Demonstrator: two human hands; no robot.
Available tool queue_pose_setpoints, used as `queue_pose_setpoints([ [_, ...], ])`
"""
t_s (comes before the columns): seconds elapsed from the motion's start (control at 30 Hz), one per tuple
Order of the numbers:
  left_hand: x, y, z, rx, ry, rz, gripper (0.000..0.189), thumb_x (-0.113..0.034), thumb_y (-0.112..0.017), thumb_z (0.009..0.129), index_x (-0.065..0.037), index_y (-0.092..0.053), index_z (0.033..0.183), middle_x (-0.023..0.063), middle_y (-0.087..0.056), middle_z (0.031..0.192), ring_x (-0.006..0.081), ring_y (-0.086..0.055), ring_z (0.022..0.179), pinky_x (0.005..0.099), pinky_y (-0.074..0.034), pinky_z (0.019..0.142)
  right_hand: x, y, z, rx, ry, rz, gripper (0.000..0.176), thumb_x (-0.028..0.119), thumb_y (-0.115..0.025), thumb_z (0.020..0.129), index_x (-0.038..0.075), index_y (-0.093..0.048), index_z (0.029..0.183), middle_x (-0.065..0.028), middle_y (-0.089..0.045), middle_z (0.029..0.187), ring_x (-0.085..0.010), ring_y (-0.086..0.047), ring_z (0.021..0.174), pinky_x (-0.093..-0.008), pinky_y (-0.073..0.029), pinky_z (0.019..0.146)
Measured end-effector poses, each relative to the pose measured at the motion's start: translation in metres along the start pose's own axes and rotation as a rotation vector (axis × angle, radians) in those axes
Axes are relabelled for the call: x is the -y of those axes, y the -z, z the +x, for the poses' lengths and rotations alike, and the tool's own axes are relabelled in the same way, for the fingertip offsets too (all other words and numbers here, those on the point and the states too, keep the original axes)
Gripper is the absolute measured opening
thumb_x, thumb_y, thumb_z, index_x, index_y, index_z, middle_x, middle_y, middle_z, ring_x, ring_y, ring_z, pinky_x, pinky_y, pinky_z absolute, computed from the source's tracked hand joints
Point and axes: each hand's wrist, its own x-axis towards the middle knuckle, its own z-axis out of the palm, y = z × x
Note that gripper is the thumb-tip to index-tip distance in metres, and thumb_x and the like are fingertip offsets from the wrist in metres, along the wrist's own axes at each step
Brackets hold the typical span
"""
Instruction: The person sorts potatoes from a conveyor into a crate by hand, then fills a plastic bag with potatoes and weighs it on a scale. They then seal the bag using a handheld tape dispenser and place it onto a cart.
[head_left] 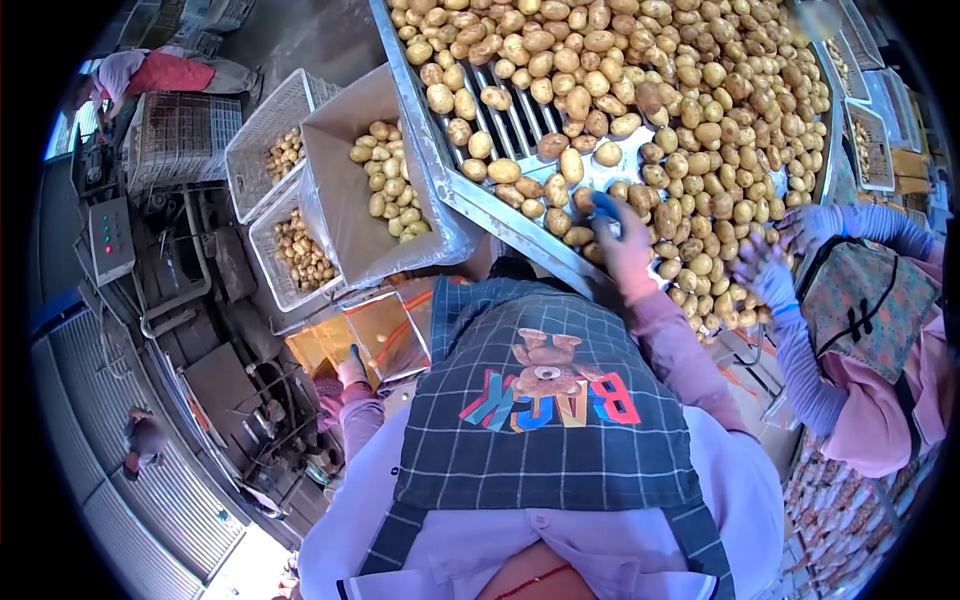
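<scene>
My right hand point(625, 245), with blue covering on its fingers, is low over the near edge of a metal sorting table point(520, 235). Its fingers are bent among potatoes point(700, 150), and whatever lies inside them is hidden. A brownish potato point(584, 199) is beside the fingertips. Down at my left side, my left hand point(352, 370) is by an orange and silver carton point(385, 335). Its visible fingers point up along the carton with no object showing in them; part of the hand is hidden.
Left of the table stands a lined bin point(335, 150) partly filled with potatoes. White crates point(250, 150) with smaller potatoes are beyond it. On the right, a co-worker's gloved hands point(768, 275) reach over the potatoes. Another person point(165, 75) bends over stacked crates at the far left.
</scene>
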Motion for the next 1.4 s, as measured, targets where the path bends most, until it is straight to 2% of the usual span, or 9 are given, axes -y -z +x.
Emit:
queue_pose_setpoints([
  [0.13,-0.139,-0.080,-0.123,-0.635,-0.664,0.198,0.077,-0.033,-0.069,0.085,0.007,-0.034,0.141,0.0251,-0.035,0.146,0.0355,-0.028,0.140,0.0381,-0.024,0.114,0.035,-0.076,0.064,0.193,0.360,-0.258,0.045,0.034,-0.062,0.085,0.011,-0.059,0.123,-0.0186,-0.058,0.125,-0.0353,-0.053,0.116,-0.0444,-0.040,0.101],
  [0.4,-0.341,-0.252,-0.219,-0.289,-1.633,0.462,0.072,-0.036,-0.066,0.085,-0.001,-0.037,0.141,0.0241,-0.037,0.143,0.0396,-0.035,0.134,0.0497,-0.016,0.115,-0.007,-0.025,0.004,0.547,0.506,-0.698,0.052,0.040,-0.054,0.089,0.018,-0.048,0.136,-0.0105,-0.042,0.145,-0.0370,-0.029,0.139,-0.0530,-0.019,0.115],
  [0.53,-0.331,-0.300,-0.317,0.107,-1.575,1.246,0.071,-0.047,-0.062,0.082,-0.002,-0.047,0.135,0.0291,-0.048,0.133,0.0432,-0.040,0.128,0.0626,-0.016,0.109,-0.050,0.072,-0.002,0.377,0.264,-0.950,0.049,0.038,-0.055,0.089,0.019,-0.052,0.134,-0.0084,-0.043,0.145,-0.0325,-0.028,0.140,-0.0549,-0.010,0.116],
  [0.67,-0.335,-0.314,-0.295,1.191,-1.246,0.392,0.039,-0.026,-0.061,0.083,-0.004,-0.063,0.116,0.0166,-0.067,0.099,0.0306,-0.063,0.099,0.0369,-0.049,0.084,-0.092,0.083,-0.031,0.058,0.081,-0.683,0.044,0.030,-0.058,0.087,0.017,-0.057,0.129,-0.0123,-0.052,0.135,-0.0381,-0.038,0.132,-0.0538,-0.016,0.114],
  [0.73,-0.392,-0.319,-0.235,0.381,-1.869,0.403,0.040,-0.019,-0.066,0.081,-0.003,-0.061,0.118,0.0169,-0.067,0.094,0.0334,-0.065,0.083,0.0385,-0.051,0.078,-0.096,0.067,-0.059,-0.149,0.062,-0.512,0.047,0.027,-0.061,0.085,0.018,-0.056,0.130,-0.0157,-0.048,0.138,-0.0388,-0.037,0.133,-0.0531,-0.019,0.113],
  [0.87,-0.480,-0.327,-0.165,-0.318,-1.497,0.584,0.068,-0.052,-0.054,0.087,-0.008,-0.044,0.139,0.0301,-0.049,0.127,0.0444,-0.055,0.108,0.0498,-0.046,0.091,-0.055,0.079,-0.086,0.079,-0.035,-0.687,0.047,0.017,-0.066,0.082,0.015,-0.058,0.128,-0.0158,-0.048,0.139,-0.0382,-0.043,0.129,-0.0463,-0.033,0.109],
  [1.07,-0.330,-0.358,-0.322,0.241,-1.591,0.943,0.079,-0.057,-0.063,0.079,-0.023,-0.038,0.145,0.0286,-0.033,0.145,0.0543,-0.018,0.137,0.0661,-0.014,0.109,-0.038,0.082,-0.007,-0.289,-0.008,-0.394,0.042,0.029,-0.065,0.082,0.009,-0.062,0.118,-0.0178,-0.062,0.116,-0.0371,-0.053,0.115,-0.0465,-0.040,0.100],
  [1.27,-0.385,-0.329,-0.345,0.943,-1.235,0.477,0.033,-0.021,-0.066,0.084,-0.010,-0.067,0.115,0.0177,-0.063,0.117,0.0304,-0.054,0.117,0.0378,-0.039,0.102,-0.033,0.041,-0.014,0.320,0.113,-0.778,0.056,0.035,-0.064,0.080,0.022,-0.052,0.134,-0.0153,-0.038,0.145,-0.0378,-0.031,0.136,-0.0554,-0.021,0.112],
  [1.4,-0.485,-0.361,-0.269,-0.154,-1.974,0.475,0.062,-0.040,-0.060,0.090,-0.002,-0.045,0.137,0.0281,-0.044,0.138,0.0447,-0.046,0.121,0.0440,-0.039,0.103,-0.072,0.092,-0.063,0.339,-0.024,-0.809,0.051,0.032,-0.062,0.083,0.021,-0.052,0.132,-0.0153,-0.044,0.140,-0.0368,-0.037,0.133,-0.0524,-0.024,0.112],
])
